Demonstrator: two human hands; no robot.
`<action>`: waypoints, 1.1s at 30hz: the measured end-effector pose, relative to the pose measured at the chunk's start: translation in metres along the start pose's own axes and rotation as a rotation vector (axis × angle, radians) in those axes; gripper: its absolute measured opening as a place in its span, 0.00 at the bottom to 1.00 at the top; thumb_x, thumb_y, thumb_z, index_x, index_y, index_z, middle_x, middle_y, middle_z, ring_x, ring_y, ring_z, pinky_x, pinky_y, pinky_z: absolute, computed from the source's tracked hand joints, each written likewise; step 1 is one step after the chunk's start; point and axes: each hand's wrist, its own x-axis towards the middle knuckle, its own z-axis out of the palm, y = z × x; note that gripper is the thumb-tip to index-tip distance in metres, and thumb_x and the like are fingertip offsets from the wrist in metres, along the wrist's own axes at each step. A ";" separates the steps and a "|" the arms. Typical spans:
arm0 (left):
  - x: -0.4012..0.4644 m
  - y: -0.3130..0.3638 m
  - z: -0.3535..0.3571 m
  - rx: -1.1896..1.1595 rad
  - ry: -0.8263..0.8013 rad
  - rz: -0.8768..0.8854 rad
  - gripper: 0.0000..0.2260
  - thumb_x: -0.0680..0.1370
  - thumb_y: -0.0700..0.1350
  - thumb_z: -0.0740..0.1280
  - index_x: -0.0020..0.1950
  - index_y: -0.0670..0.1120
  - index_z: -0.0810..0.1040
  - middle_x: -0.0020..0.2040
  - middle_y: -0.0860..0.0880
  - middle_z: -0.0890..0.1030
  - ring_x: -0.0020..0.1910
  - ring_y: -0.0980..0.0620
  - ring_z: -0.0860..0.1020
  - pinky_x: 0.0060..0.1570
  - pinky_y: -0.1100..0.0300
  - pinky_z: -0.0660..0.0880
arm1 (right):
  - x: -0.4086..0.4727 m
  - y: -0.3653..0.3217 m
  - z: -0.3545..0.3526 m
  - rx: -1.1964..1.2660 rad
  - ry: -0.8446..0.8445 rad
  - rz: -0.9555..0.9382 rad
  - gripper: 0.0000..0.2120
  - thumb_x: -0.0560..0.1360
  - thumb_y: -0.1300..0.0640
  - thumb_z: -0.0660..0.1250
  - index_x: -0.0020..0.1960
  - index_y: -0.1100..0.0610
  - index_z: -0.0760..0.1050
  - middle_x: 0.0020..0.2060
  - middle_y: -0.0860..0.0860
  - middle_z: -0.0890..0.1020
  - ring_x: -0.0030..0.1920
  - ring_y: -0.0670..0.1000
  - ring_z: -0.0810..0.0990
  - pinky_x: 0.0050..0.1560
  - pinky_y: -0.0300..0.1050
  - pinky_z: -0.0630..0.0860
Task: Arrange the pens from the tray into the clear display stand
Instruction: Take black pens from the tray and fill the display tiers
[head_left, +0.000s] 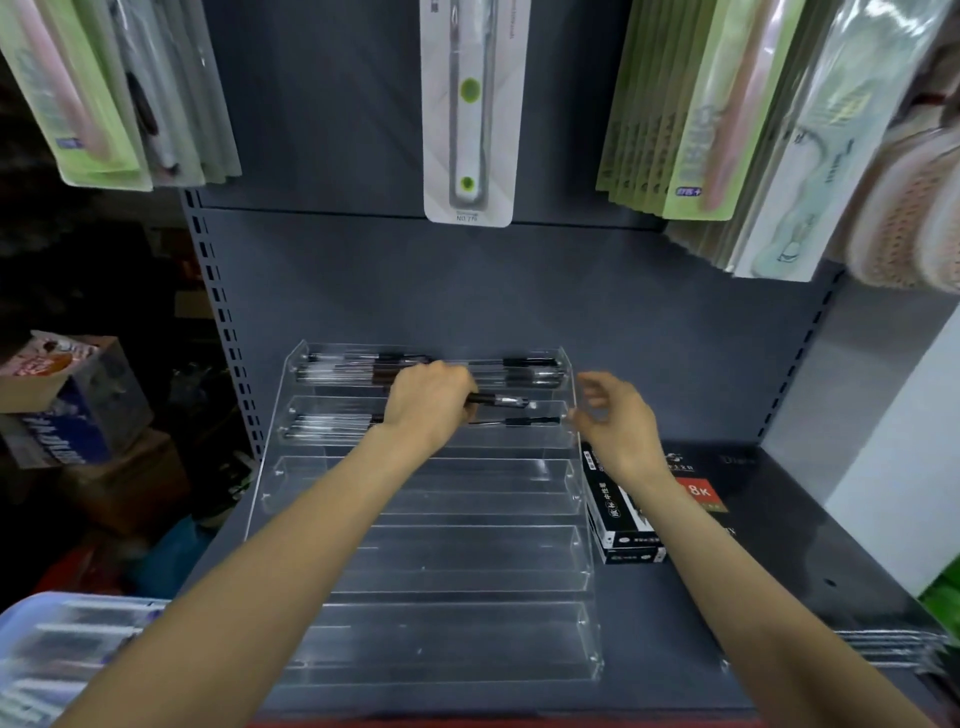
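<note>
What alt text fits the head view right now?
The left hand holds a pen over the second tier of a clear display stand on a grey shelf; the right hand hovers open beside it. The top two tiers hold pens, the lower tiers none.

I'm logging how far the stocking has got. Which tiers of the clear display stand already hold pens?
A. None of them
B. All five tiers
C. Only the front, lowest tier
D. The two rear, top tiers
D: dark pens lie only in the two rear tiers of the clear display stand, while the left hand grips a pen over the second tier; the three tiers in front hold none.
</note>
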 end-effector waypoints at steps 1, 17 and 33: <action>-0.001 0.000 -0.001 -0.026 0.011 -0.010 0.06 0.76 0.45 0.66 0.47 0.50 0.82 0.45 0.46 0.82 0.47 0.43 0.79 0.39 0.59 0.67 | -0.002 -0.006 0.000 0.012 0.022 -0.067 0.18 0.75 0.59 0.68 0.64 0.55 0.72 0.55 0.51 0.77 0.52 0.45 0.74 0.55 0.34 0.70; -0.018 -0.035 0.007 -0.689 0.027 -0.078 0.06 0.75 0.42 0.69 0.50 0.46 0.84 0.45 0.50 0.83 0.42 0.51 0.81 0.36 0.78 0.70 | -0.004 -0.011 0.004 -0.008 0.031 -0.058 0.14 0.73 0.57 0.70 0.58 0.54 0.78 0.54 0.50 0.75 0.53 0.46 0.75 0.52 0.27 0.66; 0.010 -0.018 0.013 -0.354 -0.169 -0.078 0.07 0.73 0.41 0.71 0.50 0.45 0.84 0.52 0.44 0.83 0.45 0.47 0.79 0.52 0.54 0.77 | -0.007 0.001 0.008 0.141 -0.076 0.106 0.24 0.74 0.62 0.68 0.69 0.56 0.68 0.58 0.53 0.79 0.52 0.46 0.77 0.55 0.38 0.72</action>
